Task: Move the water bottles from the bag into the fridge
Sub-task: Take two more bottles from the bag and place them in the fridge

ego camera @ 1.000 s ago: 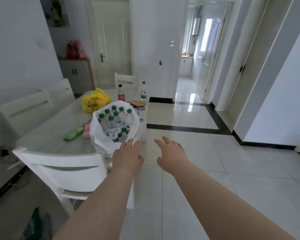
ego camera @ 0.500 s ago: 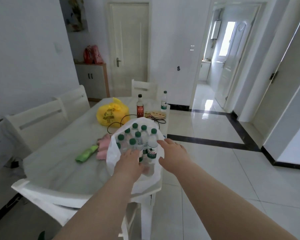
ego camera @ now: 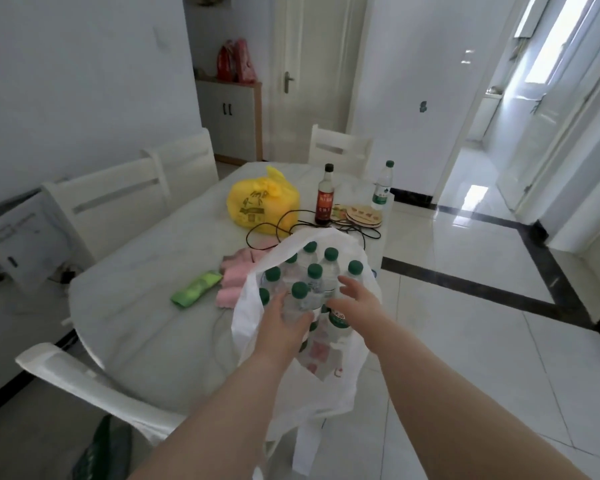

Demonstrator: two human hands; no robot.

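Thin white plastic film for the bag [ego camera: 326, 382], crinkled, half see-through, faintly shiny. Clear, smooth plastic for the water bottles [ego camera: 314, 271], with matt green plastic caps and glossy printed labels. Polished, stone-like white on the surface [ego camera: 146, 306], with a soft sheen. Mirror-bright glossy tile on the floor [ego camera: 465, 341], with dark polished bands. Thin, wrinkled yellow plastic on the tied bag [ego camera: 262, 202]. Soft matt pink cloth [ego camera: 236, 282]. Slick green plastic on the packet [ego camera: 196, 287]. Dark gloss on the sauce bottle [ego camera: 325, 199], glass or plastic unclear. Smooth white painted finish on the chairs [ego camera: 111, 202].
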